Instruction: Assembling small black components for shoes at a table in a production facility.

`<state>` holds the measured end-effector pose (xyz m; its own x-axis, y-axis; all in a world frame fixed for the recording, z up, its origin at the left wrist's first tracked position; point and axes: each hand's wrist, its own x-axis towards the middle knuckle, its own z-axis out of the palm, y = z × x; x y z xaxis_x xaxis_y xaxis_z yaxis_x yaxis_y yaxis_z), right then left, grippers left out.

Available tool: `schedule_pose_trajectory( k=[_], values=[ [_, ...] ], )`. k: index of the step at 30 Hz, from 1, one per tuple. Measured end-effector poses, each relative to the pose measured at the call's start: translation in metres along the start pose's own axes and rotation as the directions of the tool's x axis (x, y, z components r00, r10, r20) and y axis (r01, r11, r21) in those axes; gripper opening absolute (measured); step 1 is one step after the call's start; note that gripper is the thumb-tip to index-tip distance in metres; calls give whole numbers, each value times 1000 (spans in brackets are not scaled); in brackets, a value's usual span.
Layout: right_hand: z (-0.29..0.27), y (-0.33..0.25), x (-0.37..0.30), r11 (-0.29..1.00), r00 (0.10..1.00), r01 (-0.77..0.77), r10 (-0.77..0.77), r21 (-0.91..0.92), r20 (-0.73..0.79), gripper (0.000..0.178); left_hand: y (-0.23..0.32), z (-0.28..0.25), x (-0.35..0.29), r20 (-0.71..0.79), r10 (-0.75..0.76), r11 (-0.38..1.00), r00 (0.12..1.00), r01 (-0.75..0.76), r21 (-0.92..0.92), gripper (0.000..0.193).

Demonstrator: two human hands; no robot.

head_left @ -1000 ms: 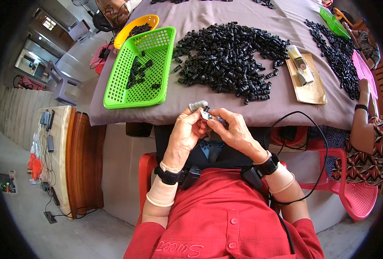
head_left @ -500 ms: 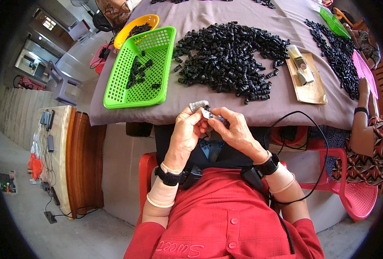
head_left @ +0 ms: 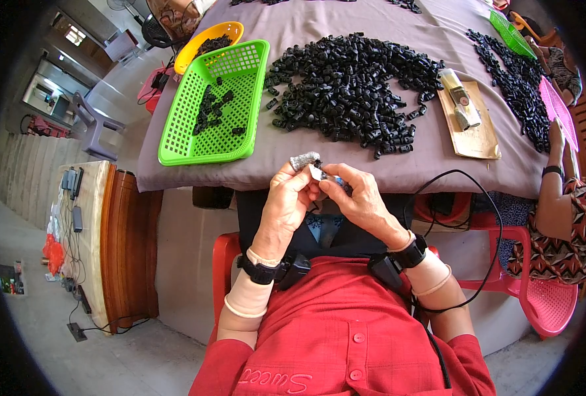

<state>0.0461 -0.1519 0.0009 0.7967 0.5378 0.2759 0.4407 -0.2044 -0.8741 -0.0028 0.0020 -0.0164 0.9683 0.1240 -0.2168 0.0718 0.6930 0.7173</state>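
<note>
At the table's near edge my left hand (head_left: pixel 285 208) pinches a small black plastic part (head_left: pixel 317 163). A grey wrap (head_left: pixel 303 160) covers a fingertip of that hand. My right hand (head_left: pixel 367 204) is closed on a small tool with a pale flat tip (head_left: pixel 316 173), which meets the black part or lies right beside it. Most of the tool is hidden by the fingers, and a bluish bit shows under them. Just beyond my hands spreads a large pile of similar black plastic parts (head_left: pixel 352 92).
Left of the pile stands a green basket (head_left: pixel 200 158) holding several black parts, with a yellow bowl (head_left: pixel 235 30) behind it. A cardboard piece (head_left: pixel 478 142) with a clear-topped object lies right. A black cable (head_left: pixel 501 231) loops near my right arm. Another person's arm (head_left: pixel 553 198) is at far right.
Almost nothing differs. The pale tip between my hands has turned slightly, and my fingers have shifted a little.
</note>
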Motion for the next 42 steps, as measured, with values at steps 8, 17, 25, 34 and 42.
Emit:
schedule_pose_trajectory(
  k=[8, 17, 25, 34, 42],
  values=[
    [-1, -2, 0, 1000, 999, 19, -19, 4, -27, 25, -3, -3, 1, 76, 9, 999, 997, -5, -50, 23],
    [1, 0, -1, 1000, 999, 13, -12, 24, -46, 24, -4, 0, 2, 70, 25, 999, 997, -23, -36, 22],
    [3, 1, -1, 999, 999, -12, 14, 35, -52, 24, -4, 3, 3, 75, 35, 999, 997, -32, -40, 20],
    [4, 2, -1, 999, 998, 0, 3, 39, -65, 24, -3, 11, 3, 4, 37, 999, 999, -37, -23, 14],
    [7, 8, -1, 998, 996, -13, 18, 54, -91, 24, -6, 7, 4, 23, 45, 999, 999, -45, -15, 17]
  ],
)
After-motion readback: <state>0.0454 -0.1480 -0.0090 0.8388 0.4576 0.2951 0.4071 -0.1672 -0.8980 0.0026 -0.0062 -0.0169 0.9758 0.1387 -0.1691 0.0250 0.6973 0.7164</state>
